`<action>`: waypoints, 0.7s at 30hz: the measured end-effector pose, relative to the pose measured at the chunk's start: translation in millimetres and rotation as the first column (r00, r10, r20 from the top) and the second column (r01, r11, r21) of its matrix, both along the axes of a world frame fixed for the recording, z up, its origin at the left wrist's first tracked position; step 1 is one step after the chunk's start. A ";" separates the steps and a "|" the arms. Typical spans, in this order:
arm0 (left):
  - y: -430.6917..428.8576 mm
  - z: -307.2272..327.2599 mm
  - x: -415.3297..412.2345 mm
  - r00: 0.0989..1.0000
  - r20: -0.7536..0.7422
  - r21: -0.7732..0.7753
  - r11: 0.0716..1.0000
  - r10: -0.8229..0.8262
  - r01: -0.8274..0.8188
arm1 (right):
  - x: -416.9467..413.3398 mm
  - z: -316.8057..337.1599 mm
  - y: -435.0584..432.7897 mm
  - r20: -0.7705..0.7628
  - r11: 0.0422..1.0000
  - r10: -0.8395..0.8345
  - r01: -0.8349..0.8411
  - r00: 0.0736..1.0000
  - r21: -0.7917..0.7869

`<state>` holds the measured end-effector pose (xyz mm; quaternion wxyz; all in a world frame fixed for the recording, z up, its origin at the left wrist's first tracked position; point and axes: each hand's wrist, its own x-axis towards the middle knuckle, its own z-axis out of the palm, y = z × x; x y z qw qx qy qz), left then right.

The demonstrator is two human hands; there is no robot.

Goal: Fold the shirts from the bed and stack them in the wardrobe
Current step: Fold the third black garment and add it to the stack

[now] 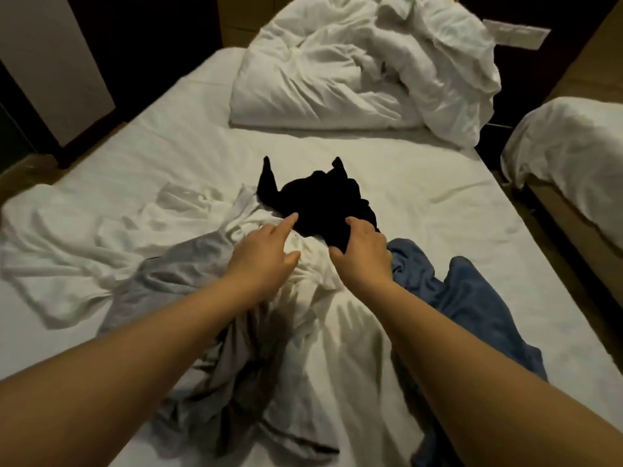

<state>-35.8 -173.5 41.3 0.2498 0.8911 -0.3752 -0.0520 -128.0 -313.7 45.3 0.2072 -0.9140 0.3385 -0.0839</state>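
At 6 o'clock, nearest the camera, a crumpled white shirt (pixel 337 332) lies on the bed (pixel 421 183) between the 2 bare forearms. A grey shirt (pixel 182 267) spreads from under its left side toward 8 o'clock. A blue shirt (pixel 472 298) lies bunched on its right side, toward 4 o'clock, and runs down to the lower edge of the view.

Past the white shirt, near the middle of the view, both hands reach forward. The left hand (pixel 266 251) is wide, palm down over the white shirt. Its fingers are loosely spread and hold nothing. Its index finger points toward 1 o'clock, with the tip at the near-left edge of the black shirt (pixel 317 197); whether it touches the cloth cannot be told. The right hand (pixel 362 251) pinches the near edge of the black shirt between thumb and curled fingers.

The black shirt sits rumpled on the sheet just beyond the hands, at 12 o'clock from them, its near edge overlapping the white shirt. At 9 o'clock another white garment (pixel 67 244) lies flattened and creased.

Farther off, at 12 to 1 o'clock, a heaped white duvet (pixel 337 72) covers the far end of the bed. At 2 o'clock, apart from this bed, stands the corner of a second bed (pixel 573 146) with white bedding.
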 end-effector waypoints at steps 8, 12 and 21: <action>-32.2 -50.5 16.1 0.970 -0.238 0.018 0.998 -0.048 0.054 | 37.0 -57.4 -60.9 -0.141 0.930 -0.162 0.199 0.977 0.308; -32.9 -58.3 14.6 0.956 -0.288 -0.018 0.998 -0.056 0.053 | 37.6 -65.0 -59.5 -0.185 0.944 -0.096 0.148 0.978 0.293; -12.9 -41.0 7.3 0.957 -0.271 -0.041 0.995 -0.103 0.095 | 44.9 -52.6 -78.4 -0.028 0.952 -0.038 0.045 0.999 0.302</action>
